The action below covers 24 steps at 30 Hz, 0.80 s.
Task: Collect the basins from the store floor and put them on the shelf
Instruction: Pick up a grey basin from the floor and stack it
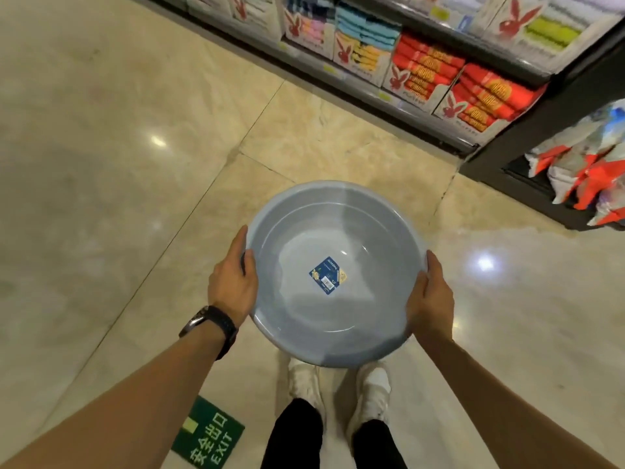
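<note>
Both hands, left hand [233,282] and right hand [431,299], are gripping the round grey plastic basin [334,275] by its rim, shelving not yet done.

Arms extended, left hand [233,282] and right hand [431,297] clasp the basin [334,309], apparently curling underneath.

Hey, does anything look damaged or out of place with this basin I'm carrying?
Nothing stands out. The grey basin looks intact, empty apart from its label, left hand and right hand gripping opposite sides of its rim.
</note>
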### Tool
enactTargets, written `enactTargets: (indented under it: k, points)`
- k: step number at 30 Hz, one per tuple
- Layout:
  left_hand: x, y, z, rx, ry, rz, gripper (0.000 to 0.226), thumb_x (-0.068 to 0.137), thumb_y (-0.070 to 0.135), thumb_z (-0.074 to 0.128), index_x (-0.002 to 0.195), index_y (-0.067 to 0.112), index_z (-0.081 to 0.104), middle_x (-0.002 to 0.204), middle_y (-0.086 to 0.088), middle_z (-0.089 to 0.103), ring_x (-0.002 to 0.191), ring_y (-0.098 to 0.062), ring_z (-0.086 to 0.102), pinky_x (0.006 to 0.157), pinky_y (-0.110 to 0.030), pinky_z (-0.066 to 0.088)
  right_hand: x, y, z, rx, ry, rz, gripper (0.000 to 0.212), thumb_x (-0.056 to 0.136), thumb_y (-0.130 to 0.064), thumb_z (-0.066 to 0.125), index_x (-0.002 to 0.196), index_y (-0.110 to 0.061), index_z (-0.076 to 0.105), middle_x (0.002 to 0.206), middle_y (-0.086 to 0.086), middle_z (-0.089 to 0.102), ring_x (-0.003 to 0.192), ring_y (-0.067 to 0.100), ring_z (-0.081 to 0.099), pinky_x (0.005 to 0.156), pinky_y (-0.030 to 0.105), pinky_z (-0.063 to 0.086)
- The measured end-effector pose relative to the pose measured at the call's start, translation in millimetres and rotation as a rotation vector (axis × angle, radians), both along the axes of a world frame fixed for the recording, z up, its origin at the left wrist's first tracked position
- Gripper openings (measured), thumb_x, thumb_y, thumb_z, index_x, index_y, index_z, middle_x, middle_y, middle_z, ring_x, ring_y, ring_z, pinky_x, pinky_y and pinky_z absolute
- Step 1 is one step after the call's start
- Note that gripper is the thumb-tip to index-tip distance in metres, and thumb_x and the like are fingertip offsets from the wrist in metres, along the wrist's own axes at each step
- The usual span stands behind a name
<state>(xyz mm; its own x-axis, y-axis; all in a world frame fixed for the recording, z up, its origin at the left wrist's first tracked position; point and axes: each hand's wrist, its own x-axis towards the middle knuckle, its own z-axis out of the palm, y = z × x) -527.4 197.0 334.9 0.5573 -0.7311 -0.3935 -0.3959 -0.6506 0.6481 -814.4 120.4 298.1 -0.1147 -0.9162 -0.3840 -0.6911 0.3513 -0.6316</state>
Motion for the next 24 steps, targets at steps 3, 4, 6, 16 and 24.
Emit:
enactTargets:
  k: [3, 4, 6, 16, 24]
  points:
    - [9, 0, -21, 0.058, -0.010, -0.048, 0.050, 0.104, 0.028, 0.031, 0.150, 0.049, 0.028, 0.115, 0.001, 0.069, 0.098, -0.027, 0.064, 0.088, -0.042, 0.052, 6, -5, -15, 0.023, 0.007, 0.013, 0.042, 0.104, -0.041, 0.027, 0.146, -0.038, 0.032, 0.140, -0.005, 0.054, 0.122, 0.028, 0.055, 0.103, 0.054, 0.046]
    - [10, -2, -30, 0.076, -0.003, -0.055, 0.051, 0.104, 0.028, 0.031, 0.150, 0.049, 0.026, 0.113, -0.001, 0.069, 0.096, -0.029, 0.065, 0.087, -0.044, 0.052, 6, -8, -20, 0.026, 0.019, 0.034, 0.041, 0.105, -0.039, 0.027, 0.145, -0.037, 0.032, 0.139, -0.005, 0.055, 0.119, 0.028, 0.056, 0.101, 0.053, 0.047]
    - [7, -8, -54, 0.113, 0.024, -0.064, 0.052, 0.105, 0.029, 0.031, 0.152, 0.048, 0.021, 0.112, -0.004, 0.068, 0.097, -0.031, 0.064, 0.087, -0.046, 0.052, 3, -16, -34, 0.029, 0.054, 0.077, 0.040, 0.105, -0.034, 0.030, 0.145, -0.038, 0.031, 0.137, -0.006, 0.055, 0.116, 0.027, 0.058, 0.098, 0.052, 0.050]
    - [-18, -32, -231, 0.179, -0.079, -0.071, 0.056, 0.106, 0.033, 0.032, 0.157, 0.041, 0.009, 0.102, -0.002, 0.064, 0.084, -0.024, 0.059, 0.075, -0.035, 0.047, -11, -64, -190, 0.077, 0.055, 0.056, 0.051, 0.103, -0.015, 0.030, 0.151, -0.031, 0.027, 0.137, 0.005, 0.057, 0.117, 0.033, 0.056, 0.095, 0.045, 0.049]
    - [-6, -14, -314, 0.258, -0.068, -0.058, 0.059, 0.104, 0.042, 0.033, 0.155, 0.048, 0.004, 0.107, 0.004, 0.056, 0.081, -0.021, 0.054, 0.074, -0.035, 0.039, 1, -58, -294, 0.165, 0.114, 0.149, 0.051, 0.103, -0.021, 0.028, 0.153, -0.033, 0.020, 0.137, 0.008, 0.055, 0.115, 0.032, 0.057, 0.092, 0.044, 0.047]
